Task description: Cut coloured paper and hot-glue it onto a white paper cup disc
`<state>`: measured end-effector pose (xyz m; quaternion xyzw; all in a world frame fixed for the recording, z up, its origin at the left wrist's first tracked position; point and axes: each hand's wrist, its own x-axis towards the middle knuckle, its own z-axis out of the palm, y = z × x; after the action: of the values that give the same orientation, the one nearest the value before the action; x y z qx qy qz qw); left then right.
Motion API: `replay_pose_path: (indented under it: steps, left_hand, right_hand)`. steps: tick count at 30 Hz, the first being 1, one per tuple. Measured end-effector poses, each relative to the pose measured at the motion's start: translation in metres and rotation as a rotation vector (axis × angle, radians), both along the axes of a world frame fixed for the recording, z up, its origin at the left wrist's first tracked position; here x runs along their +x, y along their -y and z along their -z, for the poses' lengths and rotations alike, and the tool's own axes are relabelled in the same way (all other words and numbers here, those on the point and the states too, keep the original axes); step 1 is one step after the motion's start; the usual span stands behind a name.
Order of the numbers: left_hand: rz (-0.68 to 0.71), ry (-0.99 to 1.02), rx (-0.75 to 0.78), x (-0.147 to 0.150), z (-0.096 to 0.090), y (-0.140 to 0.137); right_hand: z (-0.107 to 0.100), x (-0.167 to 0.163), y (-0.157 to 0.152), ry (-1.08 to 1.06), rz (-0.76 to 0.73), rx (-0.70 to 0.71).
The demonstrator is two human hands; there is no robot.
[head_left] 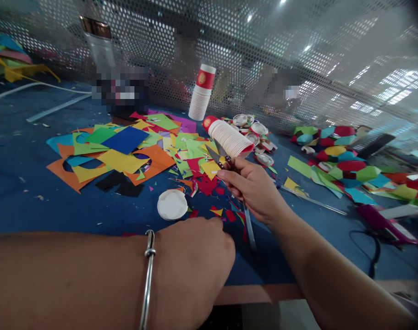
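In my right hand (252,188) are small scissors (220,158) with dark handles, their blades apart and pointing up and away over the paper scraps. My left hand (195,266), wearing a silver bangle (148,275), is closer to me, its back turned up and its fingers curled under; whatever they grip is hidden. Just beyond it, a white paper disc (172,204), perhaps a cut cup base, rests on the blue table (126,215). Past the scissors, a stack of red and white paper cups (231,137) lies on its side.
Coloured paper pieces (123,140) are heaped left of centre. Behind stands an upright cup stack (201,94), with cut cup bases (257,130) nearby. Paper-covered shapes (349,167), a metal ruler (315,201) and a purple tool (384,224) are rightward. A perforated metal screen (154,59) borders the back.
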<state>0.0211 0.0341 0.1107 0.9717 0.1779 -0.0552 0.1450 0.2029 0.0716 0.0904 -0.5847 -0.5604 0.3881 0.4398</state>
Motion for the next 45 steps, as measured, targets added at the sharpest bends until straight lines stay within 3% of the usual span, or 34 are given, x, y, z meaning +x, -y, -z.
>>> replay_pose_path:
  steps: [5, 10, 16, 24, 30, 34, 38, 42, 45]
  left_hand:
    - [-0.217, 0.035, 0.069, 0.001, -0.014, 0.004]
    - [-0.295, -0.002, 0.019, 0.008, -0.019, 0.006]
    - [-0.270, 0.016, 0.079, 0.011, -0.017, 0.010]
    - [-0.180, 0.004, -0.087, 0.000, -0.012, 0.003]
    - [-0.293, 0.297, -0.473, -0.028, -0.027, -0.037]
    - [-0.389, 0.510, -0.626, -0.039, -0.014, -0.072]
    - [-0.551, 0.787, -0.622, -0.043, 0.010, -0.096]
    - [-0.534, 0.950, -0.608, -0.048, 0.017, -0.102]
    - [-0.503, 0.953, -0.549, -0.051, 0.014, -0.100]
  right_hand:
    - [0.003, 0.004, -0.001, 0.015, -0.030, 0.011]
    - [0.005, 0.007, 0.000, 0.024, -0.037, 0.026]
    - [0.005, 0.009, 0.001, 0.088, -0.067, 0.048]
    - [0.002, 0.006, 0.004, 0.059, -0.056, 0.030]
    - [0.002, 0.009, 0.004, -0.035, -0.073, 0.054]
    - [0.003, 0.009, 0.003, -0.056, -0.053, 0.053]
    - [0.004, 0.008, 0.002, 0.017, -0.049, 0.071]
    - [0.004, 0.008, 0.003, 0.110, -0.052, 0.071]
    - [0.003, 0.007, 0.006, 0.151, -0.057, 0.031]
